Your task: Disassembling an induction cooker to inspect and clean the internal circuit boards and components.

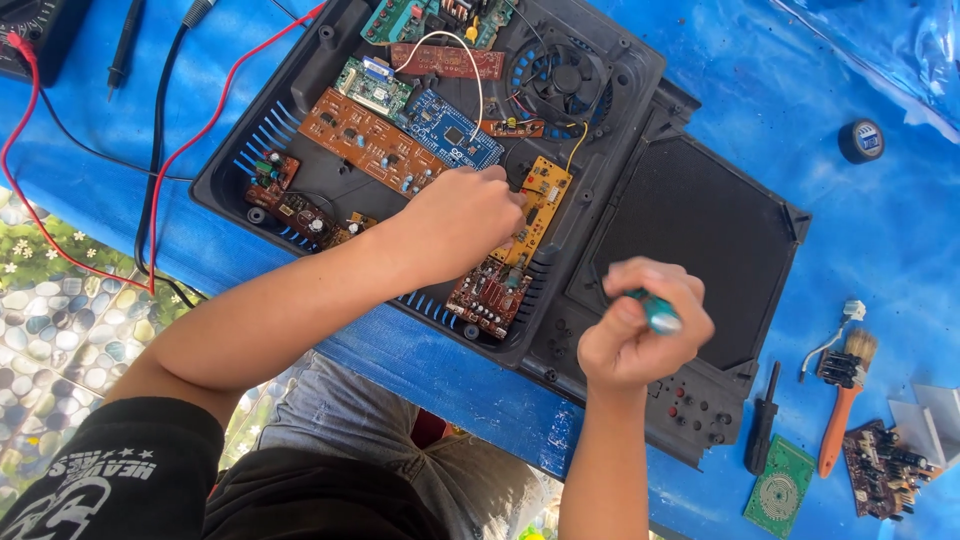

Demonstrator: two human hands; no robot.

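Observation:
A black plastic device case (pixel 700 215) lies open on a blue sheet and holds several circuit boards. My left hand (pixel 455 220) reaches into the case with its fingers closed on the yellow circuit board (pixel 548 185). My right hand (pixel 640 325) hovers over the case's lower right part, clenched around a screwdriver with a green handle (pixel 660 315); its tip is hidden. A blue board (pixel 450 130), a long brown board (pixel 370 140) and a red board (pixel 490 295) lie around the yellow one. A fan (pixel 560 75) sits at the top of the case.
A multimeter (pixel 30 30) with red and black leads (pixel 165 150) is at the top left. On the right lie a tape roll (pixel 861 140), an orange-handled brush (pixel 845 400), a black screwdriver (pixel 762 420), a green board (pixel 780 487) and a dark board (pixel 885 470).

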